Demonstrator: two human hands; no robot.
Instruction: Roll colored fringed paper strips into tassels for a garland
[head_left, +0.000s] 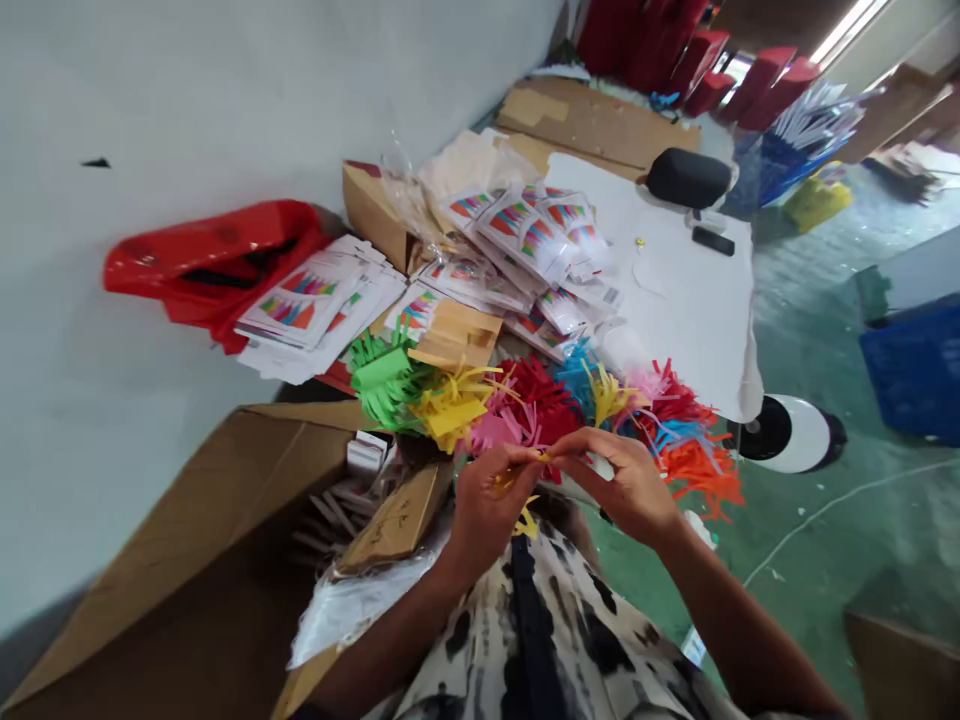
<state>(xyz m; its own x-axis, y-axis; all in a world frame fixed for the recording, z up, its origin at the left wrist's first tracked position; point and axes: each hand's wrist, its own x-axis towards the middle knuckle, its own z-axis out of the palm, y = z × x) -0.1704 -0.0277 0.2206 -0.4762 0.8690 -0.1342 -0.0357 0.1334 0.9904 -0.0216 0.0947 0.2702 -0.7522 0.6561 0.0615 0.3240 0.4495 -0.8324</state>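
The left hand and right hand pinched a yellow paper fringe at their meeting fingertips, just beside the pink fringe. Its loose strips pointed toward the shirt; fingers hid its full long axis.

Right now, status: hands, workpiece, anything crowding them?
Left hand and right hand pinching yellow paper, fingertips close together. Coloured fringe bundles crowd just beyond. Open cardboard box at left.

Left grip, right grip pinched, fingertips close together; forearms converging forward.
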